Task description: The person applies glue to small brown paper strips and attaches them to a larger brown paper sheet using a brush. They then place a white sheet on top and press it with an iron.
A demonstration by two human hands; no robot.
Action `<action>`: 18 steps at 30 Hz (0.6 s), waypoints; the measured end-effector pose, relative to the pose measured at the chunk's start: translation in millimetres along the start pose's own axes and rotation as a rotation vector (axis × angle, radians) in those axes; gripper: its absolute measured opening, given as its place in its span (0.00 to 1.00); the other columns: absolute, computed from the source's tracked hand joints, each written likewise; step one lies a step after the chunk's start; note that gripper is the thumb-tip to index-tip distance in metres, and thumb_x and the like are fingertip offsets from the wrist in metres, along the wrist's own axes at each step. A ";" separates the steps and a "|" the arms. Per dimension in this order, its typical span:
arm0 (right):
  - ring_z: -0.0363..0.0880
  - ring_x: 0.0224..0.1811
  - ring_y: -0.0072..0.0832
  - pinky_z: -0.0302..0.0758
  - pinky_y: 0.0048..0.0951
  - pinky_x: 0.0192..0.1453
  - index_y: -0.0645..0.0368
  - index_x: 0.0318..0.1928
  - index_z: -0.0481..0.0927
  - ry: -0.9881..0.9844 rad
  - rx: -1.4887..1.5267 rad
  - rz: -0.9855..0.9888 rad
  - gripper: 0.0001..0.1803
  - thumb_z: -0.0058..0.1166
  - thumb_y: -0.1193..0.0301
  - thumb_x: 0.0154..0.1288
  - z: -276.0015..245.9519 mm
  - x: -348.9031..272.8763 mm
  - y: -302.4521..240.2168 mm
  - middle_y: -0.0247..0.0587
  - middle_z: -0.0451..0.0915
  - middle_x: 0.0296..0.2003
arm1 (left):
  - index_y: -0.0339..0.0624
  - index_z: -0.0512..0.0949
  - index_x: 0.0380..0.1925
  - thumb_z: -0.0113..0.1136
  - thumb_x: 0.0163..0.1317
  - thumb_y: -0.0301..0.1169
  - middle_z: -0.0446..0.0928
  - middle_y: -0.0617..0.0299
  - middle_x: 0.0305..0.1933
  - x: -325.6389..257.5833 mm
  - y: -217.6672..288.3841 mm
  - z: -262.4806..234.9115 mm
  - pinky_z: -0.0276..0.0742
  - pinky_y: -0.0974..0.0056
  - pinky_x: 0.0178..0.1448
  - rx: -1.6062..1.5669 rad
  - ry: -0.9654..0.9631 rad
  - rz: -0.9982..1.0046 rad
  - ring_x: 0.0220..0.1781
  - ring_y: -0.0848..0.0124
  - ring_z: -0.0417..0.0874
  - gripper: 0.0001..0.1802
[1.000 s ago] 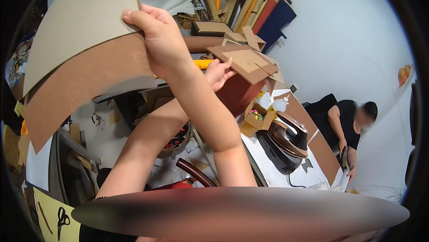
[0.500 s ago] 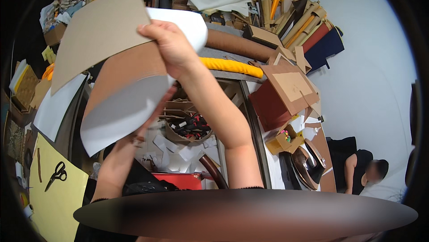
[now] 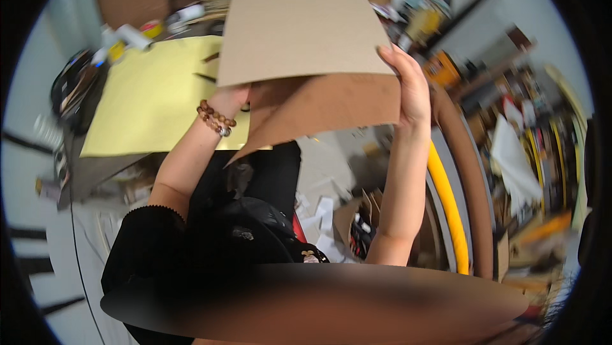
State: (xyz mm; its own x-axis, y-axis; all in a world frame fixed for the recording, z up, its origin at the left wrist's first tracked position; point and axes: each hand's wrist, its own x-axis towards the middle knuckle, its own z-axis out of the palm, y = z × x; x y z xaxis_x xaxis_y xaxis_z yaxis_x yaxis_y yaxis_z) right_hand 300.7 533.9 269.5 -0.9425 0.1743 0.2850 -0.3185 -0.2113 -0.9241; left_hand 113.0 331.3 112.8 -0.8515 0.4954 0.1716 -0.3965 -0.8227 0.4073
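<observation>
A stiff beige sheet of board (image 3: pixel 299 26) is held up in front of me, with a brown sheet (image 3: pixel 338 106) just under it, its near edge curling down to a point. My right hand (image 3: pixel 411 90) is closed on the right edges of both sheets, thumb over the beige board. At the lower left corner of the board is my left hand (image 3: pixel 231 98), below beaded bracelets (image 3: pixel 215 118); its fingers go out of sight beneath the sheets, so their grip does not show.
A yellow sheet (image 3: pixel 150 100) covers the table at the left; dark scissor parts (image 3: pixel 205 78) peek out beside the board. Paper scraps (image 3: pixel 325 212) and a bin of dark tools (image 3: pixel 360 227) lie below. A yellow roll (image 3: pixel 449 205) and a brown roll (image 3: pixel 468 173) stand at the right.
My view has swung left toward the yellow sheet. The board and brown sheet have moved with my hands over to that table, and the white undersides no longer show. My right hand keeps its hold.
</observation>
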 end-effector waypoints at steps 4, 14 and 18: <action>0.84 0.38 0.21 0.81 0.25 0.45 0.63 0.50 0.83 -0.181 -0.027 0.143 0.12 0.54 0.71 0.72 19.0 32.2 36.1 0.34 0.86 0.41 | 0.35 0.73 0.61 0.53 0.72 0.23 0.80 0.52 0.56 -51.2 112.9 -14.8 0.84 0.57 0.59 0.527 0.151 0.229 0.56 0.63 0.83 0.18; 0.84 0.34 0.27 0.82 0.29 0.37 0.62 0.46 0.84 -0.287 -0.596 0.365 0.11 0.57 0.68 0.71 52.5 130.7 285.9 0.40 0.85 0.34 | 0.32 0.69 0.63 0.45 0.68 0.15 0.78 0.54 0.58 -181.5 130.1 -145.0 0.79 0.58 0.60 0.569 0.956 0.681 0.58 0.62 0.81 0.23; 0.79 0.52 0.44 0.75 0.46 0.61 0.60 0.49 0.84 -0.178 -1.403 -0.307 0.21 0.67 0.62 0.58 23.1 108.1 337.0 0.48 0.81 0.47 | 0.33 0.65 0.66 0.43 0.67 0.14 0.75 0.54 0.61 -196.4 118.3 -190.6 0.77 0.58 0.63 0.497 0.965 0.583 0.62 0.62 0.78 0.25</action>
State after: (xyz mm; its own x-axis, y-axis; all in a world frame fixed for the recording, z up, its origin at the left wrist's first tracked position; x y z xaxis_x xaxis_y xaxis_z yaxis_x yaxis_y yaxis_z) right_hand 89.2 459.3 -5.3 -0.8897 -0.1029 0.4448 -0.2452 0.9296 -0.2754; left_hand 168.0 83.6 -43.8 -0.8455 -0.4929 -0.2052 0.1214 -0.5516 0.8252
